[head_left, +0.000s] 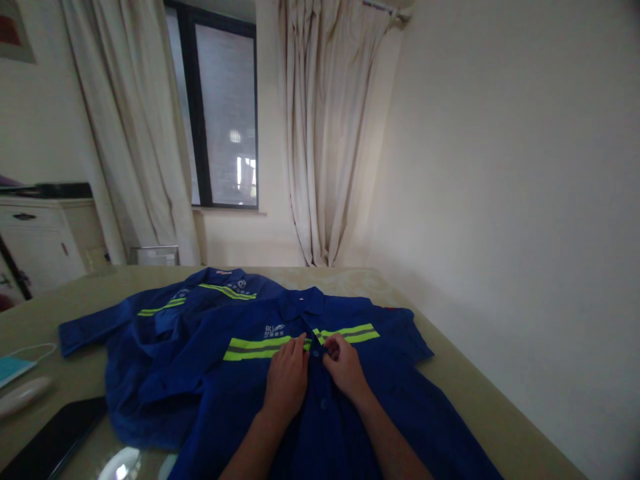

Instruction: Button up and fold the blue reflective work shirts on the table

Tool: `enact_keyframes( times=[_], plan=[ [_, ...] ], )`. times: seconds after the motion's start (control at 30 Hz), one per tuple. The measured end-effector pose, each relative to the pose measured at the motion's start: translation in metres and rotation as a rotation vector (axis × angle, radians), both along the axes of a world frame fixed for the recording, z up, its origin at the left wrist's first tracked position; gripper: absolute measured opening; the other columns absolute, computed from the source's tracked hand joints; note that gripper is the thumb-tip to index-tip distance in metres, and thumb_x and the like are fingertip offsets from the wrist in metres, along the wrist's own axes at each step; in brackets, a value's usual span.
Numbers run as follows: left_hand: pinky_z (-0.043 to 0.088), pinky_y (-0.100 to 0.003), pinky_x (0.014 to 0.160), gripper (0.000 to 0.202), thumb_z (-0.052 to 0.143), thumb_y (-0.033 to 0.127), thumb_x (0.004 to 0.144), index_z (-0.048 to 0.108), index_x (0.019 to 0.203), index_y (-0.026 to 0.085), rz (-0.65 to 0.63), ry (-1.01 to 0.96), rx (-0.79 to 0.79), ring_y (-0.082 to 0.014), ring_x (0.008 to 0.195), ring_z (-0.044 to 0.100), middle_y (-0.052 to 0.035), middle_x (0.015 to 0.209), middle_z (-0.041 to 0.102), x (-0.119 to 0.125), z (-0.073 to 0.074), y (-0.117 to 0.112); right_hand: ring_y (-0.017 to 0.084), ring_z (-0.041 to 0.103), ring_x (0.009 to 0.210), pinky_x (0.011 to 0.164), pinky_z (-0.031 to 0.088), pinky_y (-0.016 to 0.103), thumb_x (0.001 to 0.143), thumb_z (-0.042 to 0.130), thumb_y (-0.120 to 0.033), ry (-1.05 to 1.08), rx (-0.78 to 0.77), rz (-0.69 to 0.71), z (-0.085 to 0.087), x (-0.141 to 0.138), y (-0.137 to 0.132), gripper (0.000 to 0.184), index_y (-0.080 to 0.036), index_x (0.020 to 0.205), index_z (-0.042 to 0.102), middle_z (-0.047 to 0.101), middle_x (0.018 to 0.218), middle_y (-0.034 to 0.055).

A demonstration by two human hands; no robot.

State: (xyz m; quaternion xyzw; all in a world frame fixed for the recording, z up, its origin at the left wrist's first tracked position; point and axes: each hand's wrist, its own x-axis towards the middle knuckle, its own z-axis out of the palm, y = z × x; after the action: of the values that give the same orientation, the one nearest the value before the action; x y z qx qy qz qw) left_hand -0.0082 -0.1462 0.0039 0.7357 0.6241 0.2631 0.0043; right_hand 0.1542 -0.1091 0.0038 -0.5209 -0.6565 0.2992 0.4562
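A blue work shirt (350, 413) with yellow-green reflective stripes lies face up on the table in front of me. My left hand (287, 377) and my right hand (344, 365) meet at its front placket, level with the chest stripe. Both hands have their fingers curled and pinched on the fabric edges around a button. A second blue shirt (165, 327) of the same kind lies spread beneath and to the left of the first.
The beige table (480, 407) runs along a white wall on the right. At the left edge lie a dark tablet (55, 440), a white oval object (23, 395) and a blue face mask (15, 365). Curtains, a window and a white cabinet (35, 240) stand behind.
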Motion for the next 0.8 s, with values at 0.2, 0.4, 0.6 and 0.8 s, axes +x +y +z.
enact_keyframes(
  times=[0.2,0.4,0.6,0.8],
  plan=[
    [0.031,-0.055,0.12,0.051,0.041,0.034,0.101,0.048,0.15,0.021,-0.046,0.141,-0.074,-0.0315,0.149,0.037,-0.0137,0.159,0.043,-0.001,-0.008,-0.027,0.017,0.057,0.064,0.062,0.041,0.025,0.074,0.044,-0.012,-0.143,0.052,-0.13,0.001,0.005,-0.021,0.022,-0.025,0.089,0.055,0.055,0.069,-0.0044],
    [0.029,-0.059,0.12,0.056,0.042,0.03,0.097,0.043,0.154,0.029,-0.037,0.189,-0.119,-0.0343,0.15,0.033,-0.011,0.161,0.04,0.002,-0.011,-0.061,0.019,0.062,0.095,0.063,0.036,0.024,0.073,0.051,-0.001,-0.623,0.141,-0.129,0.024,-0.018,-0.034,0.049,-0.032,0.11,0.058,0.06,0.108,0.003],
    [0.033,-0.056,0.117,0.051,0.046,0.032,0.097,0.051,0.148,0.028,-0.022,0.187,-0.1,-0.0339,0.146,0.041,-0.0099,0.159,0.045,-0.002,-0.016,-0.086,0.019,0.062,0.085,0.063,0.035,0.025,0.085,0.054,-0.008,-0.603,0.134,-0.149,0.021,-0.025,-0.013,0.028,-0.027,0.106,0.055,0.062,0.099,0.002],
    [0.05,-0.045,0.088,0.032,0.039,0.019,0.101,0.071,0.103,0.021,0.096,0.219,-0.163,-0.0297,0.103,0.069,-0.0113,0.104,0.074,0.005,0.029,-0.043,0.017,0.063,0.081,0.071,0.041,0.026,0.086,0.037,-0.002,-0.362,0.199,-0.133,0.003,-0.012,-0.002,0.03,-0.024,0.092,0.057,0.063,0.088,0.0011]
  ],
)
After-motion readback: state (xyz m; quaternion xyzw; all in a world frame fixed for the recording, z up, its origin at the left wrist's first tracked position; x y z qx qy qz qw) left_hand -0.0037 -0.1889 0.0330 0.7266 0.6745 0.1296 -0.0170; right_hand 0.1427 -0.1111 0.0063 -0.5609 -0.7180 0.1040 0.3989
